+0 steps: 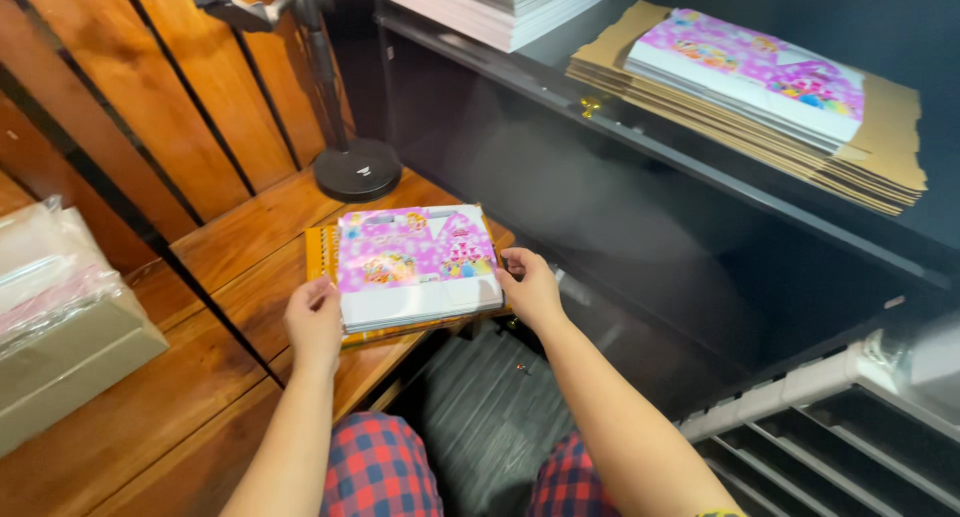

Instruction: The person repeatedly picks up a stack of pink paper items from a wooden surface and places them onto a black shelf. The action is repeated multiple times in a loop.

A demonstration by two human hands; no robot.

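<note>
A stack of flat pink and purple printed cartons (415, 262) lies on an orange flat pack on the wooden table (240, 242). My left hand (314, 322) grips the stack's near left edge. My right hand (528, 287) holds its right edge, thumb on top. Both hands are closed on the stack, which rests near the table's front edge.
A black lamp stand base (357, 169) sits behind the stack. A plastic-wrapped box (60, 317) is at left. On the dark shelf, more printed cartons (750, 72) lie on flat brown cardboard (880, 147). A white slatted rack (830, 427) is at lower right.
</note>
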